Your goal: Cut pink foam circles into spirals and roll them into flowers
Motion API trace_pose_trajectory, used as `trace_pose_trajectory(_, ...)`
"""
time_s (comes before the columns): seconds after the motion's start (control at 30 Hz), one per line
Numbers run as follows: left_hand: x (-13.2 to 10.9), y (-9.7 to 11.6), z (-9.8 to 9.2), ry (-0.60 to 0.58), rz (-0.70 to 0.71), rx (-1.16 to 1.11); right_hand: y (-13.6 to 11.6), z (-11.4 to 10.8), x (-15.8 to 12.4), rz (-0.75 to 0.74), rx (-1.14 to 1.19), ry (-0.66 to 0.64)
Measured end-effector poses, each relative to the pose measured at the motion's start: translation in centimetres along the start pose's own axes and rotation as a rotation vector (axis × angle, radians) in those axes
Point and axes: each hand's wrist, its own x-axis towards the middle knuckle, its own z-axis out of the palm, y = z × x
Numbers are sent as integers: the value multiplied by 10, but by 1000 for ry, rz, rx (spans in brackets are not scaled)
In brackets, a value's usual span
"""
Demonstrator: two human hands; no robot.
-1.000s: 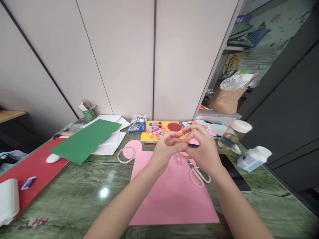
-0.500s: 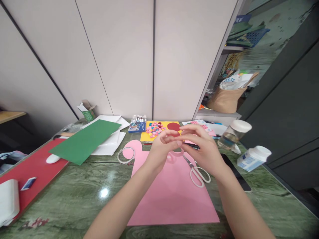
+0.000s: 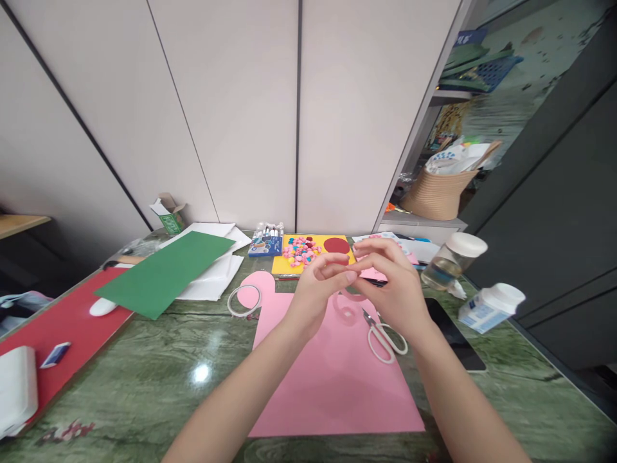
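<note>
Above the far part of a pink paper sheet, my two hands meet at the fingertips. My left hand is closed in a pinch, and my right hand pinches beside it with its fingers curled. Between them they hold a thin pink paper strip, whose curled end hangs below the fingers; the held end is mostly hidden. White-handled scissors lie on the sheet beneath my right hand. A pink paper circle and a roll of clear tape lie to the left.
Behind my hands, a yellow sheet bears small colourful pieces and a red circle. Green paper overlaps white sheets at left. At right are a phone, a lidded jar and a white bottle.
Both hands have shifted slightly, the fingertips staying together. The strip's curl now hangs a little farther right and shows more of its spiral. The scissors' blades are more covered by my right hand.
</note>
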Motion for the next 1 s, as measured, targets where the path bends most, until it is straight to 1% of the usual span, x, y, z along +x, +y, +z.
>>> trace_pose_trajectory(0.2,-3,-3,3,-39,-30,-40,-3,0,2,38,-5,-13)
trace_pose_trajectory(0.33,-3,-3,3,-5,-32,-25,-5,0,3,56,-19,-31)
trace_pose_trajectory(0.5,-1,-1,-1,51,9,-12,-5,-4,2,22,-13,-30)
trace_pose_trajectory(0.63,0,2,-3,46,18,-9,-3,-6,1,-7,-8,-50)
trace_pose_trajectory(0.77,-1,2,-1,23,11,-23,-2,-4,1,-71,1,-121)
trace_pose_trajectory(0.83,-1,2,-1,18,15,-34,-3,-3,1,-92,2,-134)
trace_pose_trajectory(0.9,0,1,-1,28,23,-35,-3,-2,1,-85,5,-115)
trace_pose_trajectory(1.0,0,0,0,31,15,-37,-2,1,0,-34,5,-46)
